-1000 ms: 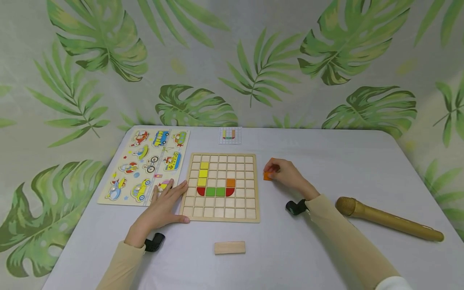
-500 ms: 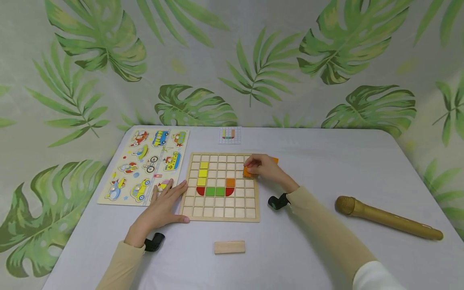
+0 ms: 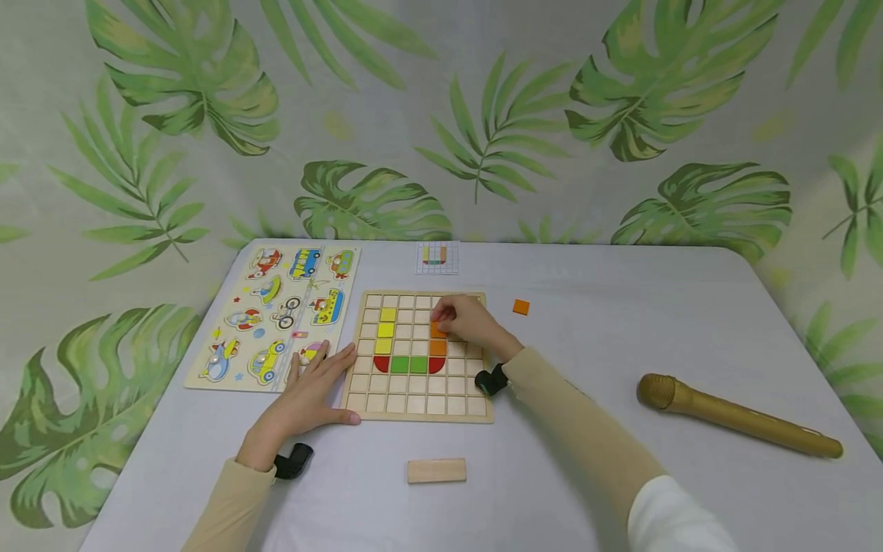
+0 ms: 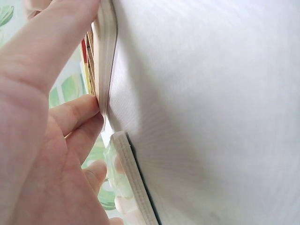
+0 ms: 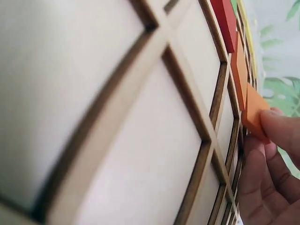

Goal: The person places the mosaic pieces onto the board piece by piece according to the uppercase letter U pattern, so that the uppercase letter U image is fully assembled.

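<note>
My right hand (image 3: 466,320) pinches an orange square tile (image 5: 256,111) between thumb and fingers, over a cell of the wooden grid board (image 3: 417,410). That cell lies just beyond another orange tile (image 3: 438,348) set in the board. In the right wrist view the held tile is tilted, one edge close to the set one. Yellow tiles (image 3: 385,330), green tiles (image 3: 400,365) and red quarter-round pieces (image 3: 437,366) fill other cells. With fingers spread, my left hand (image 3: 310,399) rests against the board's left edge; the left wrist view shows fingertips touching its side.
A loose orange tile (image 3: 520,307) lies right of the board. A vehicle puzzle board (image 3: 241,353) sits at left, partly under my left fingers. A pattern card (image 3: 438,258) lies behind, a wooden block (image 3: 437,471) in front, and a gold microphone (image 3: 738,418) at right.
My right hand has carried the orange tile leftward from the table onto the board, beyond the set orange tile. The loose orange tile has come into full view. My left hand stays put.
</note>
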The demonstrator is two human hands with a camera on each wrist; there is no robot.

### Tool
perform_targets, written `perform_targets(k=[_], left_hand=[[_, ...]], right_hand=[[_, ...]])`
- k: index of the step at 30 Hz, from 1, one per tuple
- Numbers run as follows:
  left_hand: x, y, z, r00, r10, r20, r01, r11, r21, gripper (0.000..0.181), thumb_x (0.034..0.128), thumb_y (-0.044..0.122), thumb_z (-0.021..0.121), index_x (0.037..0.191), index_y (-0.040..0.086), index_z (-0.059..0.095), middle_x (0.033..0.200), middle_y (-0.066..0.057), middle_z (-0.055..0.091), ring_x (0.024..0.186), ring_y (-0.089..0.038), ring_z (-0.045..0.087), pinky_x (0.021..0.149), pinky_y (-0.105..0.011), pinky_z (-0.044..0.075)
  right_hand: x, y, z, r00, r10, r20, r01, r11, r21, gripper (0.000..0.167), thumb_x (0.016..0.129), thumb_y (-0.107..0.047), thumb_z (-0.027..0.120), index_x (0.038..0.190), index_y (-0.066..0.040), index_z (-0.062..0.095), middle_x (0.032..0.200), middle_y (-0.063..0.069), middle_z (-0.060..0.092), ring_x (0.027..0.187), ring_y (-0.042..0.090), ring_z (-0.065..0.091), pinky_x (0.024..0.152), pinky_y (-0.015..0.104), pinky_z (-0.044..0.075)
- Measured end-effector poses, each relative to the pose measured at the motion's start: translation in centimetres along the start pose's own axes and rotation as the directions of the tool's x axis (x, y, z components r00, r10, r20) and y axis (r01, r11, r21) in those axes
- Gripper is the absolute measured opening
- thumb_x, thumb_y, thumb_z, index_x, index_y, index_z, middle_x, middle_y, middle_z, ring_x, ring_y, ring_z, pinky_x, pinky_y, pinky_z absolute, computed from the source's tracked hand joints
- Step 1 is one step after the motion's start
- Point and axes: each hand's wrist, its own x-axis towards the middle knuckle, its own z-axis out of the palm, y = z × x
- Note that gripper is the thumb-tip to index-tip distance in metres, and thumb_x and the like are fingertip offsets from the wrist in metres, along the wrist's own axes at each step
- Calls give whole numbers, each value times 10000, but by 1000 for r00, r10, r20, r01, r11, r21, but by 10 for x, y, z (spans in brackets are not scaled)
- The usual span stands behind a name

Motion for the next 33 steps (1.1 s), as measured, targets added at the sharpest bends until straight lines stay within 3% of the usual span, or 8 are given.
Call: perform_targets(k=[7, 11, 16, 20, 28, 33], left_hand=[[-1, -1, 0, 1000, 5, -7, -5, 1000, -3, 1045, 654, 504, 817, 1481, 63, 353, 1554, -76, 267, 1433, -384, 40, 1061, -661, -95], [0, -1, 0, 1000, -4, 3, 4, 1000, -5, 1049, 657, 503, 817, 1488, 75, 342, 1559, -64, 257, 1437, -373, 29, 1064, -651, -103], [0, -1, 0, 1000, 1, 9, -1, 1000, -11, 1042, 665, 511, 808, 1487, 74, 342, 1558, -63, 260, 1436, -376, 31, 1063, -655, -99], [0, -1, 0, 1000, 4, 8, -4, 1000, -7, 1040, 662, 506, 812, 1485, 72, 347, 1557, -64, 262, 1435, -380, 36, 1061, -661, -94], [-1, -1, 0, 1000, 22, -6, -22, 1000, -4, 1039, 665, 503, 812, 1483, 62, 348, 1556, -69, 265, 1432, -389, 41, 1056, -669, -90], [0, -1, 0, 1000, 14, 4, -14, 1000, -1, 1037, 672, 504, 805, 1490, 72, 336, 1561, -60, 252, 1435, -382, 34, 1060, -661, -97]], right_hand=[[1, -9, 3, 999, 29, 15, -24, 972, -234, 102, 848, 19, 644, 881, -76, 659, 811, 8, 603, 757, 155, 540, 711, 270, 464], [2, -7, 3, 1000, -10, 30, 18, 963, -269, 90, 859, 12, 656, 897, -69, 653, 834, 16, 605, 768, 156, 544, 718, 271, 471], [-5, -1, -2, 999, -36, 3, 37, 990, -138, 74, 868, 8, 653, 925, -38, 661, 865, 44, 634, 789, 163, 567, 736, 267, 490], [-14, 7, -10, 999, -15, -30, 14, 1000, -20, 85, 878, 14, 635, 947, -20, 671, 881, 55, 643, 788, 174, 569, 714, 266, 490], [-31, 27, -37, 992, 63, -106, -50, 991, 121, 146, 900, -33, 645, 1026, 40, 654, 913, 126, 636, 749, 215, 544, 580, 273, 471], [-42, 38, -53, 980, 86, -180, -56, 985, 166, 188, 889, -31, 659, 1058, 51, 645, 942, 161, 653, 717, 285, 583, 566, 315, 498]])
